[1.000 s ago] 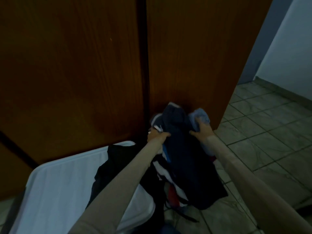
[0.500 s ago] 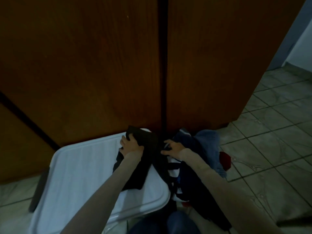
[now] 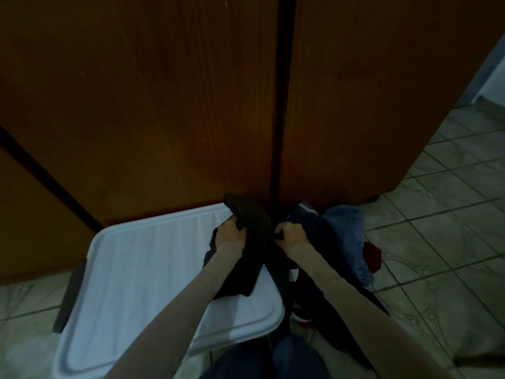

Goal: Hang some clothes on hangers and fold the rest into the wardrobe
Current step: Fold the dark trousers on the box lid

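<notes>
A black garment (image 3: pixel 250 231) hangs over the right end of a white plastic lid (image 3: pixel 153 269). My left hand (image 3: pixel 229 233) grips its upper edge, and my right hand (image 3: pixel 291 234) grips the same dark cloth just to the right. To the right of the lid, a pile of clothes (image 3: pixel 338 242) lies on the floor with dark navy, blue denim and red pieces in it. The wardrobe's brown wooden doors (image 3: pixel 191 105) stand closed right behind both hands.
Grey tiled floor (image 3: pixel 451 214) stretches to the right of the wardrobe. My knees in dark trousers (image 3: pixel 273 359) show at the bottom edge. A dark strip (image 3: pixel 68 299) lies along the lid's left side.
The view has swung left and down from the floor pile. My left hand moved from the pile onto the black garment over the lid. My right hand came in beside it and closed on the cloth.
</notes>
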`<state>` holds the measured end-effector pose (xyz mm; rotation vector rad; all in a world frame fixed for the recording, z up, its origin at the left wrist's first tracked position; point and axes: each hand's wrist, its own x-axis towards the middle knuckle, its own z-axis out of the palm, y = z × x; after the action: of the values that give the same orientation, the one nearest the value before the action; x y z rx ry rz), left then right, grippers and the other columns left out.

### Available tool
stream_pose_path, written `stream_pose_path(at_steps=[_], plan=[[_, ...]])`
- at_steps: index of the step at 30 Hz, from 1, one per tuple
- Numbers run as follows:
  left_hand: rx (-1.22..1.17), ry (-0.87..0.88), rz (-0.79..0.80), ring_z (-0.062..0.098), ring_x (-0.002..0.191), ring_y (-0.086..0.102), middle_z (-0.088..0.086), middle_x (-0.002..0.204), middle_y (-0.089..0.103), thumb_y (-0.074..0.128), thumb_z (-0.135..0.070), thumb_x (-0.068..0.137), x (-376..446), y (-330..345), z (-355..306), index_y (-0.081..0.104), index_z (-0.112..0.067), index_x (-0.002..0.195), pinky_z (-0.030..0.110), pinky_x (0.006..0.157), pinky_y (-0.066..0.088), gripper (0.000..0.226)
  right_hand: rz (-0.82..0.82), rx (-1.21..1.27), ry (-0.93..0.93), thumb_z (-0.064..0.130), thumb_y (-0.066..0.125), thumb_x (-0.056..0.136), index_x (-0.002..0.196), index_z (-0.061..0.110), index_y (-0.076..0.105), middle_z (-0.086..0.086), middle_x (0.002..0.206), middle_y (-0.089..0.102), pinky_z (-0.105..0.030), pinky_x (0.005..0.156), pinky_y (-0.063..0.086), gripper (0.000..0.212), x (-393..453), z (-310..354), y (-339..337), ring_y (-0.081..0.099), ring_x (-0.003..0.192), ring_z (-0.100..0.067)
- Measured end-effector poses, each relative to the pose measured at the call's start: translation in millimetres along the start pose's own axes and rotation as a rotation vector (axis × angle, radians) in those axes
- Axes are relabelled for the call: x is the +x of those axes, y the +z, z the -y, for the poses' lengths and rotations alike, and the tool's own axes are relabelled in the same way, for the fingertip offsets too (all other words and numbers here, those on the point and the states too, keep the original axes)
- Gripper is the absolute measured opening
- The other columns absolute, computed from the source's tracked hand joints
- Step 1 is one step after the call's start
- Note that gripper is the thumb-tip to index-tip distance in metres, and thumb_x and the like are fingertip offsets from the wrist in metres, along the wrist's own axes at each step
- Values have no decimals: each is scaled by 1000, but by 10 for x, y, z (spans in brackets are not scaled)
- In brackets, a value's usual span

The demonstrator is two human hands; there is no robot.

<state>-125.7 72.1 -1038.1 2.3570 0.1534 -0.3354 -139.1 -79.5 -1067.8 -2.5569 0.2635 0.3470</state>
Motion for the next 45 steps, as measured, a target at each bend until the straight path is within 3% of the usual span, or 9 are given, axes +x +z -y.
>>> stream_pose_path(at_steps=[9, 15, 20, 26, 29, 34, 39, 42, 45], plan=[[-177, 123, 145, 28, 126, 46, 10, 136, 49, 58, -18, 93, 5, 215, -568, 43, -8, 138, 34, 107, 34, 49, -530, 242, 120, 1, 54, 90, 103, 3, 65, -15, 108, 62, -28, 88, 43, 17, -205, -428, -1018, 58, 102, -27], [-310, 184, 127, 12, 73, 57, -3, 72, 59, 48, 4, 89, 48, 499, -977, 63, -14, 83, 27, 77, 49, 25, -821, 173, 160, -2, 54, 88, 98, 5, 64, -12, 106, 65, -26, 86, 43, 16, -271, -837, -1806, 60, 102, -27], [-300, 73, 195, 17, 83, 57, 7, 87, 63, 46, 5, 90, 76, 757, -944, 58, -20, 68, 24, 76, 46, 35, -685, 184, 322, -1, 47, 92, 106, 2, 61, -19, 109, 63, -31, 77, 43, 20, -262, -1272, -1469, 59, 99, -31], [-219, -3, 202, 30, 99, 60, 17, 108, 64, 42, 4, 91, 244, 1016, -732, 56, -20, 67, 32, 88, 49, 37, 192, -147, 540, 25, 42, 99, 126, 14, 48, -11, 129, 50, -36, 96, 39, 30, -102, -1497, -849, 48, 119, -25], [-171, -32, 205, 31, 106, 58, 16, 113, 61, 42, 4, 92, 410, 1161, -730, 57, -17, 68, 29, 93, 46, 35, 77, -172, 544, 28, 44, 97, 128, 13, 51, -10, 130, 52, -37, 96, 41, 35, -27, -1534, -725, 51, 119, -29], [49, -1, 345, 27, 115, 53, 12, 127, 55, 49, -8, 94, 587, 1453, -812, 58, -11, 110, 26, 91, 41, 19, 118, 101, 534, 48, 57, 87, 139, 17, 37, -11, 138, 45, -41, 103, 39, 63, 199, -1608, -534, 45, 125, -31], [387, 64, 587, 29, 134, 33, 12, 149, 30, 50, -17, 95, 620, 1771, -806, 31, -13, 144, 36, 107, 33, 53, 152, 99, 591, 56, 62, 80, 149, 16, 12, -15, 144, 36, -41, 102, 37, 94, 421, -1629, -293, 40, 130, -34], [610, 87, 518, 30, 144, 3, 12, 156, 0, 55, -23, 93, 631, 1899, -738, 5, -16, 150, 47, 113, 19, 76, 113, 20, 585, 48, 62, 83, 149, 14, 10, -15, 145, 32, -42, 100, 38, 90, 471, -1670, -173, 40, 129, -34], [657, 63, 420, 32, 143, 7, 16, 154, 10, 61, -27, 89, 685, 1964, -701, 4, -14, 148, 51, 113, 12, 83, 45, 76, 597, 46, 63, 83, 148, 12, 9, -15, 146, 28, -43, 100, 37, 90, 504, -1732, -68, 38, 130, -35]])
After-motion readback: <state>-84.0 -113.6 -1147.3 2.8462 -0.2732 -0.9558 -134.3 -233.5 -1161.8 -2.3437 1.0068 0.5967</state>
